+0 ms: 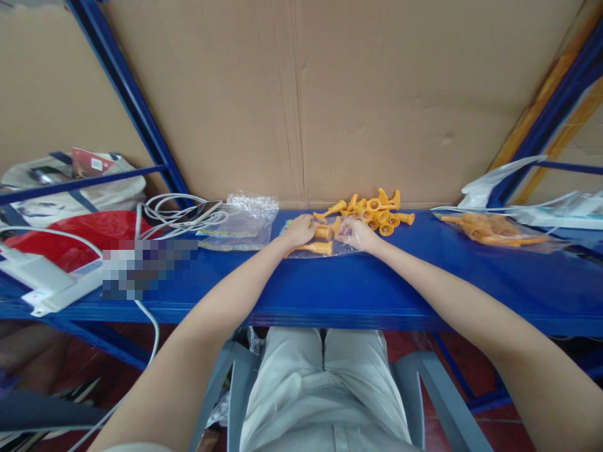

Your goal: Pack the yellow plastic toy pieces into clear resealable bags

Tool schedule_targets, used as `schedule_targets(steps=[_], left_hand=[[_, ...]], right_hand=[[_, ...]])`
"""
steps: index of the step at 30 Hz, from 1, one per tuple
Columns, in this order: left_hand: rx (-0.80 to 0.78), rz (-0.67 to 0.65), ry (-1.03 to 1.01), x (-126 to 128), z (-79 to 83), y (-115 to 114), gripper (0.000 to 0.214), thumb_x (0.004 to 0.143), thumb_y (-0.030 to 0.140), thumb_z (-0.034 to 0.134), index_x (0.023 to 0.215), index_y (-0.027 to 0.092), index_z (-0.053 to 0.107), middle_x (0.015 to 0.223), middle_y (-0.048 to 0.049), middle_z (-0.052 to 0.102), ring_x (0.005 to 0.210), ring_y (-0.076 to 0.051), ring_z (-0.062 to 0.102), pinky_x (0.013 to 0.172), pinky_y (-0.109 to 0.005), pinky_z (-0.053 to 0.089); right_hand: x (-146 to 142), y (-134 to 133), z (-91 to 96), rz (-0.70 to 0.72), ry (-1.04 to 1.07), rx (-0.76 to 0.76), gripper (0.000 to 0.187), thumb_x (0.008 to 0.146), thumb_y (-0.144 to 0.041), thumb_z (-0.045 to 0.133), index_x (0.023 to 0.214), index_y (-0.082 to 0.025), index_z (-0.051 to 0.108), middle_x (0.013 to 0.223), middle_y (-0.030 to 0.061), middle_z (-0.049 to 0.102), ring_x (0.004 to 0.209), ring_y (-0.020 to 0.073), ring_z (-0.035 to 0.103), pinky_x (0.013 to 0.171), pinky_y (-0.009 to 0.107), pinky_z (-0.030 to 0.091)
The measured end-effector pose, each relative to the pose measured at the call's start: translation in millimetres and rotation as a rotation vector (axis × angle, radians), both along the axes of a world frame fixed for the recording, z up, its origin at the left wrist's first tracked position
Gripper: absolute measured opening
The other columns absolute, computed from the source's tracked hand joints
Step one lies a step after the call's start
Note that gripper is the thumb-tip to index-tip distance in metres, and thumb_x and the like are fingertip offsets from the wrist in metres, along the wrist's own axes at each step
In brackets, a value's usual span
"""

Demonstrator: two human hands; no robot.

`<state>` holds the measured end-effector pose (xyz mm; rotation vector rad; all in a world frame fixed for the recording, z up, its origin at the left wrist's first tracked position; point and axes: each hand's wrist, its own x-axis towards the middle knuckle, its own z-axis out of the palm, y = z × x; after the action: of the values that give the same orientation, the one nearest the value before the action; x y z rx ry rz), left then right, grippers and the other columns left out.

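Observation:
A clear plastic bag lies flat on the blue table, with several orange horn-shaped plastic pieces inside or at its mouth. My left hand rests over the bag's left part, fingers bent and closed on it. At its right end, my right hand has its fingers pinched at the bag's edge, beside an orange piece; the fingertips are partly hidden. Just behind my right hand sits a loose pile of the same orange pieces.
Flat clear bags lie left of my hands, beside coiled white cables and a white power strip. A filled bag of orange pieces lies to the right. Cardboard stands behind the blue table.

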<state>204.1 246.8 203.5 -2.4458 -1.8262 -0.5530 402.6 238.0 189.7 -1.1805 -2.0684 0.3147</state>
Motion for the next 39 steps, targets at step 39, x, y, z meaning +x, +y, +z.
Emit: schedule_targets(steps=[39], left_hand=[[-0.266,-0.043,0.196,4,16.7,-22,0.058,0.097,0.038,0.009,0.151,0.017,0.015,0.159,-0.0055,0.005,0.147,-0.022,-0.002,0.115,-0.054,0.009]], right_hand=[[-17,50,80.9,-0.051,-0.201,-0.169,0.026,0.084,-0.010,0.049,0.099,-0.008,0.069,0.079,0.0086,0.071,0.067,0.0134,0.063,0.066,0.022,0.048]])
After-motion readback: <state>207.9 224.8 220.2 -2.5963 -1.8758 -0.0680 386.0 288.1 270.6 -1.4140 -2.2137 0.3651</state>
